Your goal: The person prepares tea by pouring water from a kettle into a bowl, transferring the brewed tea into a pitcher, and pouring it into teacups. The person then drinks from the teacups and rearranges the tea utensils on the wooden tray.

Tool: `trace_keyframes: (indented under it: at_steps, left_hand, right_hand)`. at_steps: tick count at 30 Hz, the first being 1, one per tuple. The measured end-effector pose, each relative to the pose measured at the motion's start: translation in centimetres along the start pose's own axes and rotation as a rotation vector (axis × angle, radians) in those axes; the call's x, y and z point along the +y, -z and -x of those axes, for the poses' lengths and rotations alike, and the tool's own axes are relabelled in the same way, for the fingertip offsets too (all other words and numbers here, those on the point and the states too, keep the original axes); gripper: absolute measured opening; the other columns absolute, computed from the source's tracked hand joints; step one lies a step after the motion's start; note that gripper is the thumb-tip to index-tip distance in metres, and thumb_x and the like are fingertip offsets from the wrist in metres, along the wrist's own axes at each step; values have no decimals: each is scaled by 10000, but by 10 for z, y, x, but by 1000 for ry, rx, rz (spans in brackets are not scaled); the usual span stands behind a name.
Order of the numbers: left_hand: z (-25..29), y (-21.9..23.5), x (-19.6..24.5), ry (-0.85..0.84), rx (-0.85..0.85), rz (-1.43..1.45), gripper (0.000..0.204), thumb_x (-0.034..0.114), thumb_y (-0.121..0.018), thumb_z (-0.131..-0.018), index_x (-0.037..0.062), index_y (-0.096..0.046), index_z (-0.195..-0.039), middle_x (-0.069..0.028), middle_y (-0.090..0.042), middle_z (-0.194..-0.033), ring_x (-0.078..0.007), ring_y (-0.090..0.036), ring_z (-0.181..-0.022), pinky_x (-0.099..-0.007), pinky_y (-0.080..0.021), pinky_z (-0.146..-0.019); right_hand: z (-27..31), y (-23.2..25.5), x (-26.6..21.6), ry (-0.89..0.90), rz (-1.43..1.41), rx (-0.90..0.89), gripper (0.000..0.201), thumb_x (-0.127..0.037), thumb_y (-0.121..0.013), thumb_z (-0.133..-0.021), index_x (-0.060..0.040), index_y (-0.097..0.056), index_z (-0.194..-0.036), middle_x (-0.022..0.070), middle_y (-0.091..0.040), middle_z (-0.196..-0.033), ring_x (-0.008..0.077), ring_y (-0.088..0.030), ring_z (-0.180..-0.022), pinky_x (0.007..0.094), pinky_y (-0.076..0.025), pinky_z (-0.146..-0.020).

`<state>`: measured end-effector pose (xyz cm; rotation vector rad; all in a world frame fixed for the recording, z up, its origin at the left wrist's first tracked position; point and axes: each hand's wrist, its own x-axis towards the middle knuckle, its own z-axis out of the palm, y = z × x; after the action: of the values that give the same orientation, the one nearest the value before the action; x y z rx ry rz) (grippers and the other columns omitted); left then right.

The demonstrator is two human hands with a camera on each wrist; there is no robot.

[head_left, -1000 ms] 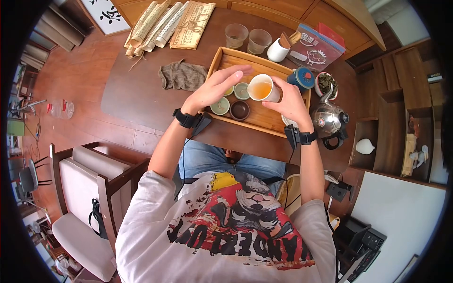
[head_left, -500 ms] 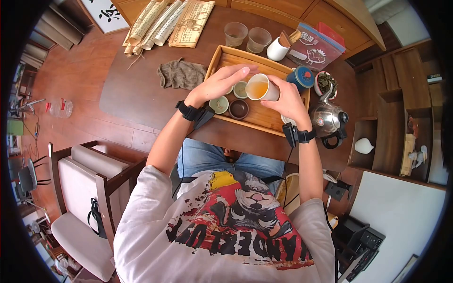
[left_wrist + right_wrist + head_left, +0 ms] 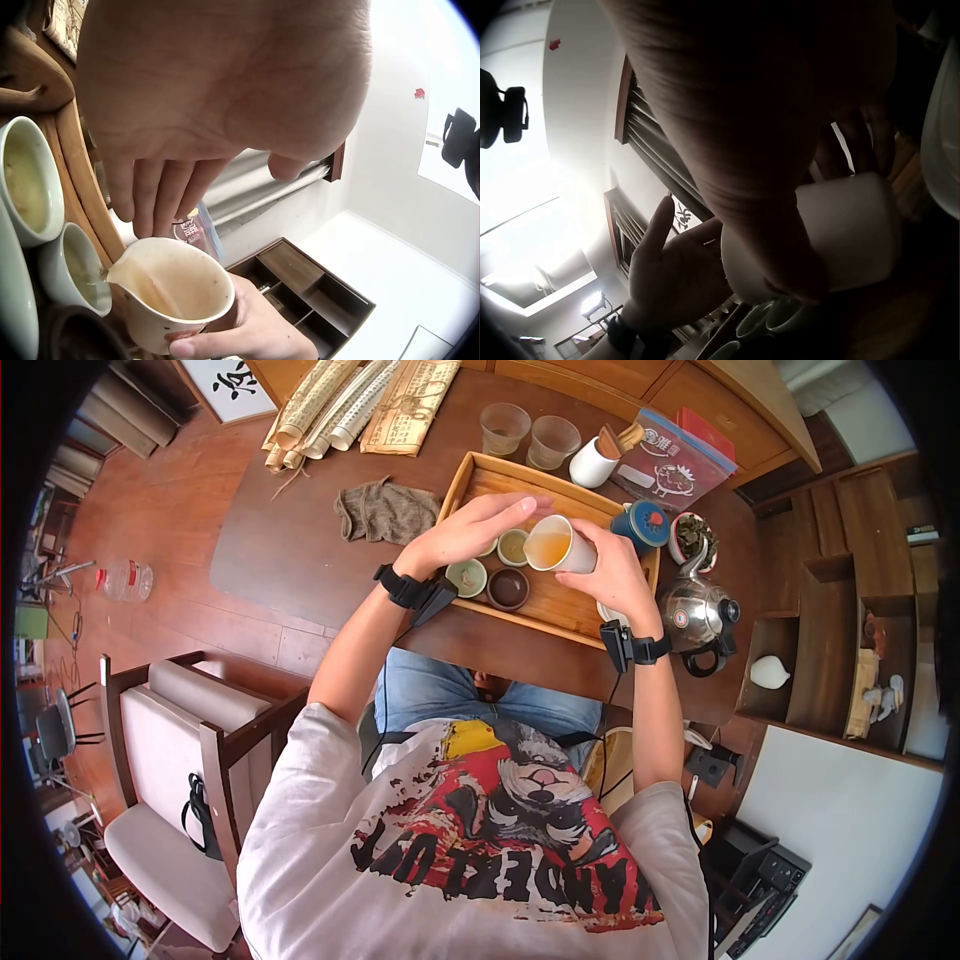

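Observation:
The right hand (image 3: 615,575) grips a white spouted pitcher (image 3: 556,546) of amber tea, tilted with its spout to the left. In the left wrist view the pitcher (image 3: 176,289) has its spout at the rim of a small pale cup (image 3: 75,268), and liquid shows at the lip. The left hand (image 3: 468,535) is held over the tray's left side, fingers straight, touching nothing. Below it are a pale green cup (image 3: 466,578) and a dark brown cup (image 3: 508,589). Fingers and thumb wrap the pitcher (image 3: 847,232) in the right wrist view.
The wooden tray (image 3: 455,487) lies on the brown table. A steel kettle (image 3: 697,615), a blue canister (image 3: 643,526) and a bowl of leaves (image 3: 692,540) stand right. Behind are two clear cups (image 3: 505,428) and a white holder (image 3: 594,462); a grey-brown cloth (image 3: 385,512) lies left.
The pitcher has shifted slightly left and tilted further, and its tea has moved toward the spout. The left hand has moved slightly to the right, fingers still straight.

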<state>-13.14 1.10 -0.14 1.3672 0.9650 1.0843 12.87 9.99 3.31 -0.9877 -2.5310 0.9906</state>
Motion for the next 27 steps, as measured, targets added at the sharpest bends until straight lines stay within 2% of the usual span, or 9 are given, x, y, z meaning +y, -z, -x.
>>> trace_keyframes:
  at_steps: [1,14,23,27]
  left_hand:
    - [0,0,1,0,1,0,723,524,-430,-1212,-46,-480,-1655,-209,-591,-1633,-309,-546,-1533,-429,-386,-1307]
    - [-1,0,0,12,-10,-23,682,491,-426,-1221,-44,-513,-1634,-195,-602,-1626,-290,-550,-1528,-421,-394,-1304]
    - [5,-1,14,-17,21,26,698,488,-438,-1217,-66,-489,-1639,-204,-583,-1642,-307,-527,-1552,-432,-385,-1316]
    - [15,2,24,-61,48,-18,705,484,-441,-1215,-81,-485,-1634,-216,-569,-1651,-319,-520,-1560,-442,-384,-1319]
  right_hand:
    - [0,0,0,10,-3,5,731,-169,-947,-738,-28,-704,-1413,255,-780,-1265,448,-746,-1179,465,-584,-1030]
    - [1,-3,1,3,-26,7,728,-166,-950,-742,-23,-701,-1411,249,-778,-1279,438,-744,-1200,463,-579,-1046]
    - [-2,-9,10,35,-135,38,742,-172,-962,-762,-3,-685,-1430,240,-789,-1269,391,-766,-1212,432,-576,-1068]
    - [-4,-11,-1,87,-193,49,751,-198,-974,-775,8,-679,-1434,229,-790,-1285,363,-767,-1223,420,-575,-1072]
